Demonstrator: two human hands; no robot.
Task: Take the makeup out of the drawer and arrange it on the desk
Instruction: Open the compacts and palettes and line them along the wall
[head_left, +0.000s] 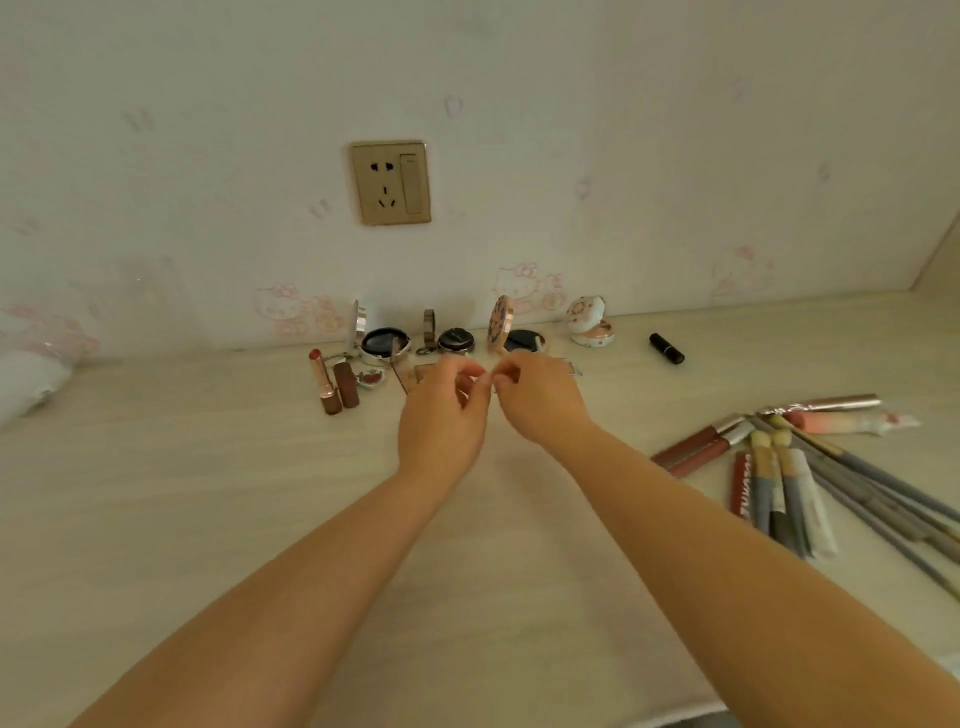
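Here, hands: left hand (441, 410) and right hand (540, 397) meet fingertip to fingertip, fingers curled; what they pinch cannot be told.
Makeup: open compacts (384, 343) along the wall, lipstick (324, 382) left, tubes and pencils (795, 467) right, all on the desk (208, 493).

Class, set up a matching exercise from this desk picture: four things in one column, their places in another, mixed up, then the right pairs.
Things:
1. black lipstick
2. wall socket
3. uncapped lipstick
4. brush pile

Places:
A. standing left of the hands
B. near right of the desk
C. lying alone, right of the white compact
D. on the wallpaper above the compacts

Pairs: 1-C, 2-D, 3-A, 4-B
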